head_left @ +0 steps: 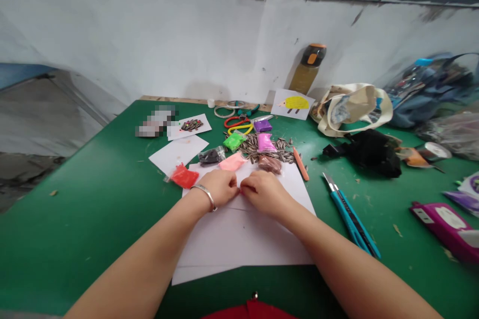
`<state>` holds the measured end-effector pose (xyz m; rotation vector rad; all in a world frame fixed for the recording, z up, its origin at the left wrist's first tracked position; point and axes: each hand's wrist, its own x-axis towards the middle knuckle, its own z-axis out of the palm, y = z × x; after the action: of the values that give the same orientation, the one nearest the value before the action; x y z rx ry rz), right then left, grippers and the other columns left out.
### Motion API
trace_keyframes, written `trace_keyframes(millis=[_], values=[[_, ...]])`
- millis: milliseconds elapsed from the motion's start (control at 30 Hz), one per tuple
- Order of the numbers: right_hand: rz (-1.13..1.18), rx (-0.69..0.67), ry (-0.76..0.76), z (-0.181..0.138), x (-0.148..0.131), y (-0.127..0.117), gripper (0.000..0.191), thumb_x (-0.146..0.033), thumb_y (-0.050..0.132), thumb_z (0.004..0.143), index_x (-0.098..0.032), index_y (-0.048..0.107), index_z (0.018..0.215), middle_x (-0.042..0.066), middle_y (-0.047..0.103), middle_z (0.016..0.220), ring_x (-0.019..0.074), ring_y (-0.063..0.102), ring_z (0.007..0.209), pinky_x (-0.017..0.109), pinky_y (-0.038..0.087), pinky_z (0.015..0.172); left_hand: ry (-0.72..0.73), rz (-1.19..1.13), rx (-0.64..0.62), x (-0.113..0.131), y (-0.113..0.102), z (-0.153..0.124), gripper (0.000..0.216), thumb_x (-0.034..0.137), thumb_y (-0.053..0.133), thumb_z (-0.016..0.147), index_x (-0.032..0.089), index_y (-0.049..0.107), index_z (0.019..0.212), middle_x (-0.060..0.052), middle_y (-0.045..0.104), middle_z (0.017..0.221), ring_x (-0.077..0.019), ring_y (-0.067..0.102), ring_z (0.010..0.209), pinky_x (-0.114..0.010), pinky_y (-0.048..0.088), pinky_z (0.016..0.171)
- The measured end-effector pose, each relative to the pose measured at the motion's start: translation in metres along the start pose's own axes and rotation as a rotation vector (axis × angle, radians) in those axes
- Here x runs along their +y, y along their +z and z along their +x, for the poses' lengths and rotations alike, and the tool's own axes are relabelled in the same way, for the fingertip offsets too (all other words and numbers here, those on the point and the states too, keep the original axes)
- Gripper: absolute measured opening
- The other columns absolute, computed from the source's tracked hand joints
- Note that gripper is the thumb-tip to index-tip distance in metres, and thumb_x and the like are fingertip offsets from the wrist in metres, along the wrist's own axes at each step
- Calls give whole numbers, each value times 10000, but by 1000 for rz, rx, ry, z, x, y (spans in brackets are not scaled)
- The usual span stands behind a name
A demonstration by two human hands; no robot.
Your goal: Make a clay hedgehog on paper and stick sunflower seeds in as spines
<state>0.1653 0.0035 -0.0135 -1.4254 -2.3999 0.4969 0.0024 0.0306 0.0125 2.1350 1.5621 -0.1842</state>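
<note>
My left hand, with a silver bracelet at its wrist, and my right hand meet over white paper. Both have their fingers curled in a pinch, almost touching. A tiny reddish speck shows at the fingertips, too small to name. Just beyond lie soft clay packets: red, black, peach, brown, green, pink and purple. Striped sunflower seeds are heaped among them. An orange clay tool rests at the paper's upper right.
A blue utility knife lies to the right, beyond it a magenta case. Scissors, a hedgehog picture, a bottle and a cloth bag stand toward the wall. Seeds on a card sit at left.
</note>
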Motion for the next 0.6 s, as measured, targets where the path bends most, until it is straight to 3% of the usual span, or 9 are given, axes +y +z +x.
trace_keyframes(millis=[300,467,600], values=[[92,-97,-10,-4,-2,-13,282,-95,464,804,-179,729,850,44,651,789,139,538,721,244,335,660,9,-22,-23,-2,-1,0,176,355,546,741,220,659,744,-18,704,800,-192,614,756,-269,373,581],[70,-31,-16,-7,-5,-17,297,-81,450,816,-169,710,927,57,642,825,158,536,786,258,344,698,19,-75,-54,-6,-4,0,199,385,555,745,214,656,743,-15,700,779,-181,611,734,-256,376,575],[37,-28,-24,-16,-3,-19,252,-105,470,838,-165,711,798,60,608,790,162,513,771,274,338,703,30,-96,-68,-7,-6,0,233,399,533,764,207,654,710,-13,697,762,-178,610,736,-252,379,585]])
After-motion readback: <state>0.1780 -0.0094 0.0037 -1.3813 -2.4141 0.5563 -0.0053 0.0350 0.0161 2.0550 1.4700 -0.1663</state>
